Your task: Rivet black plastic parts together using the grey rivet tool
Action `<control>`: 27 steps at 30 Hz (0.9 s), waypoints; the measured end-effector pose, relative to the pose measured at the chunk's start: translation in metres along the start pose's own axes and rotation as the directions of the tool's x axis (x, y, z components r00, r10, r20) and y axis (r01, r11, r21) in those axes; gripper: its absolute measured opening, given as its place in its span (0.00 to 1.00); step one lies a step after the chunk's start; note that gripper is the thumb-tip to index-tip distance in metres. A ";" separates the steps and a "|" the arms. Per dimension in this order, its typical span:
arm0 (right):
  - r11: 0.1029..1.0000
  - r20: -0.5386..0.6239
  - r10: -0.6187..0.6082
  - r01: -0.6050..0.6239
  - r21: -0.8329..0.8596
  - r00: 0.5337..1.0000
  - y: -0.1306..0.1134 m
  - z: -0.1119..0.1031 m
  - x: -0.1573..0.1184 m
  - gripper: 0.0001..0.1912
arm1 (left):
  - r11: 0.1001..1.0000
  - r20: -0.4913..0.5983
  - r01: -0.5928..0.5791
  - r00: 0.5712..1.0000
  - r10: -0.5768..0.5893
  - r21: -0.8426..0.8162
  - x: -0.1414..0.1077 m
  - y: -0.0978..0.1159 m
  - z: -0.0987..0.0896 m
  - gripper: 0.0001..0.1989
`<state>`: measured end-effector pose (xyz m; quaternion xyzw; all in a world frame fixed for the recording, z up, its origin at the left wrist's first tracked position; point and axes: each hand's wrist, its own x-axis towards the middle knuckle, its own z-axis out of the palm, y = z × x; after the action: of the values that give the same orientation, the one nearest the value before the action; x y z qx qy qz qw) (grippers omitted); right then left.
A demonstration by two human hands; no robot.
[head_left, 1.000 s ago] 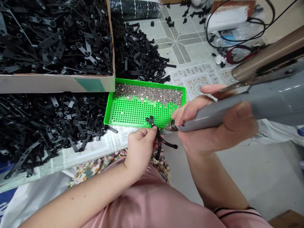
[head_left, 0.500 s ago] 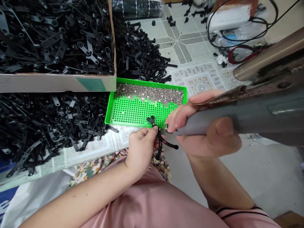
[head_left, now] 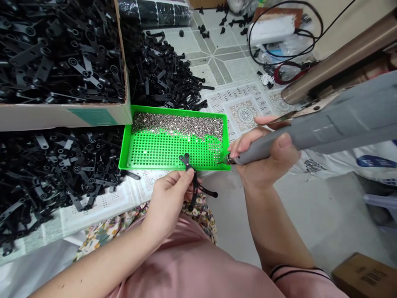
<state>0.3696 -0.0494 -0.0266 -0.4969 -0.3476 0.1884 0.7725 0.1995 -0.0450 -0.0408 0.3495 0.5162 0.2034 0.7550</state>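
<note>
Pinched between the thumb and fingers of my left hand [head_left: 167, 198] is a black forked plastic part [head_left: 195, 186]. It sits by the near edge of a green perforated tray [head_left: 122, 153], with two round ends upward and two thin arms hanging down. My right hand [head_left: 269, 161] wraps around a grey electric screwdriver [head_left: 338, 120], whose tip points left at the tray's near right corner, apart from the black part. Small silver screws [head_left: 180, 124] are heaped along the tray's far side, and some stand in holes at the right.
A cardboard box [head_left: 102, 114] full of black parts stands at the left, with loose black parts [head_left: 74, 165] piled in front and behind. A brown metal tube [head_left: 335, 62] slants above the screwdriver. A black cable [head_left: 257, 54] loops at the back; a carton [head_left: 366, 277] lies lower right.
The screwdriver's tip has moved right, from beside the black part to the tray's near right corner. My left hand still holds the part. The whole view has shifted somewhat.
</note>
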 end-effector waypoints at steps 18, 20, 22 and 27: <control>0.963 -0.190 -0.188 0.144 -0.227 0.964 0.009 0.010 -0.021 0.11 | 0.985 0.000 -0.036 0.999 0.037 0.171 0.003 0.006 -0.003 0.12; 0.969 -0.244 -0.162 0.107 -0.222 0.956 0.008 0.012 -0.022 0.10 | 0.983 0.000 -0.051 0.999 0.051 0.178 0.004 0.007 -0.004 0.12; 0.979 -0.218 -0.158 0.125 -0.158 0.963 0.008 0.011 -0.019 0.06 | 0.982 0.003 -0.053 0.999 0.053 0.183 0.004 0.008 -0.005 0.12; 0.998 -0.114 -0.056 0.055 -0.016 0.992 -0.004 0.005 -0.009 0.12 | 0.980 -0.001 -0.035 0.999 0.036 0.196 0.006 0.008 -0.005 0.13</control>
<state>0.3597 -0.0532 -0.0249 -0.5018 -0.3175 0.1358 0.7931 0.1972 -0.0337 -0.0398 0.4307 0.5290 0.1657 0.7122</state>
